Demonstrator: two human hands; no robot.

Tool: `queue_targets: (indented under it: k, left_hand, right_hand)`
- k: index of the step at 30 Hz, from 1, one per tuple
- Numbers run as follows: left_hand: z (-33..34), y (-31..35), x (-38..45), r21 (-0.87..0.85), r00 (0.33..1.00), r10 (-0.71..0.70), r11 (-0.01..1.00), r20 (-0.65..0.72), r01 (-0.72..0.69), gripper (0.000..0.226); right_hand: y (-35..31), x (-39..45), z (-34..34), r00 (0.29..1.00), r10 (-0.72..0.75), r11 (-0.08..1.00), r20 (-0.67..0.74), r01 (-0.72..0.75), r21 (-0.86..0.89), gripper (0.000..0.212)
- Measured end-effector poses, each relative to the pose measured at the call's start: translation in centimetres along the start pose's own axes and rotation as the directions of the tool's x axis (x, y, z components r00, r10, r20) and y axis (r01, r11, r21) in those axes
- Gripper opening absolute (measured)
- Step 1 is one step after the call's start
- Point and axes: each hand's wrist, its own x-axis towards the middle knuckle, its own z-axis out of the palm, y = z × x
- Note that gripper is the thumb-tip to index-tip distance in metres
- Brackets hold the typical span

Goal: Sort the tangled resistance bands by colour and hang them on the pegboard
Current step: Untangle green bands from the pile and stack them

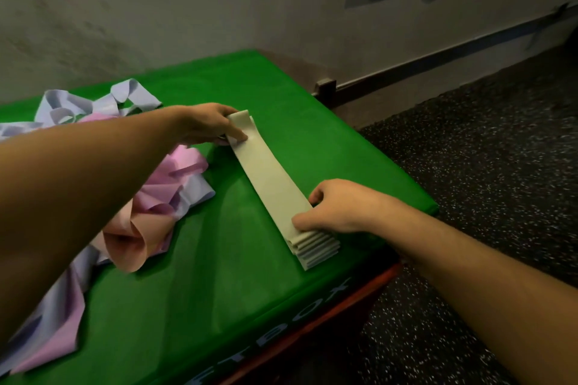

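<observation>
A pale cream resistance band (269,178), folded flat in several layers, lies diagonally on the green box top (237,284). My left hand (209,125) pinches its far end, thumb on top. My right hand (337,206) grips its near end, thumb across the top layer, with the stacked folds showing just below. A tangled heap of pink bands (175,187), peach bands (128,244) and lilac bands (72,106) lies on the left half of the box, partly hidden under my left forearm.
The green box has a red lower part and white lettering on its front (281,331). Dark speckled floor (500,166) lies to the right. A pale wall with a dark skirting strip (438,59) runs behind. No pegboard is in view.
</observation>
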Motion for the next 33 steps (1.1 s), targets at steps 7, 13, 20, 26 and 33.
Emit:
queue_targets:
  k: [7, 13, 20, 26, 33]
  left_hand:
    - [-0.3, 0.3, -0.5, 0.108, 0.997, 0.071, 0.992, -0.019, -0.068, 0.051]
    - [-1.7, -0.7, -3.7, 0.007, 0.984, 0.157, 0.988, -0.085, -0.157, 0.039]
    - [-4.0, -2.9, -11.6, -0.007, 0.957, 0.235, 0.971, -0.169, -0.24, 0.059]
    - [-2.5, -7.0, -20.9, 0.029, 0.9, 0.288, 0.955, -0.326, -0.295, 0.055]
    - [4.2, -11.9, -28.1, 0.068, 0.738, 0.352, 0.92, -0.576, -0.385, 0.035]
  right_hand:
    - [-0.9, -0.8, 0.5, 0.999, 0.003, 0.996, 0.039, -0.006, 0.084, 0.056]
    - [-1.1, -0.3, 0.3, 0.996, 0.068, 0.978, 0.063, -0.079, 0.191, 0.051]
    - [-1.3, -1.1, 0.7, 0.997, -0.042, 0.957, 0.063, 0.022, 0.288, 0.028]
    - [-1.7, -2.5, 0.0, 0.99, -0.141, 0.986, 0.019, 0.139, 0.092, 0.046]
    - [-2.6, -3.6, -0.9, 0.949, -0.308, 0.905, -0.063, 0.272, -0.327, 0.044]
